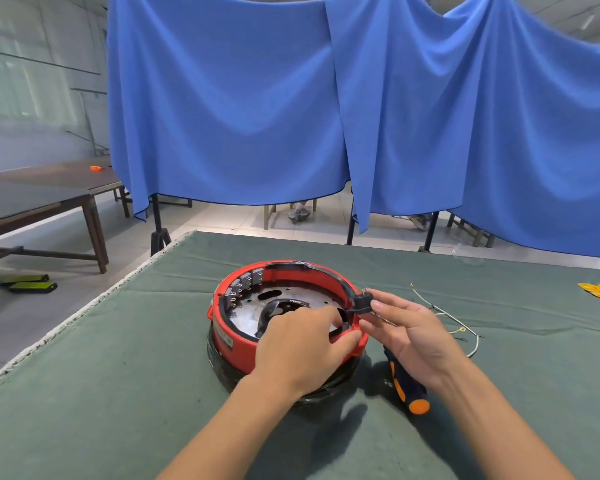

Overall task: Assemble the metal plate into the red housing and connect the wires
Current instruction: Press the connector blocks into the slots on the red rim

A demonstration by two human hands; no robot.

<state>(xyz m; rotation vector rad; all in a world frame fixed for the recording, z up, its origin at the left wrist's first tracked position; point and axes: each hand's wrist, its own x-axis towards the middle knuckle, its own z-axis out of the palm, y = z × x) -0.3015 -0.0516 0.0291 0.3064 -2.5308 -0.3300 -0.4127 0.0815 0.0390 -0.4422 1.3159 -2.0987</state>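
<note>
The left hand [302, 344] grips the red housing [229, 336] rim to steady it, while the right hand [407, 327] pinches the black connector [361, 301] for wiring.

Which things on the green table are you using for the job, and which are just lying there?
For the job:
red housing
metal plate inside it
black connector at the rim
wires
left hand
right hand

Just lying about:
screwdriver, on the cloth under the right hand
yellow thing at the table's far right
green cloth
</note>
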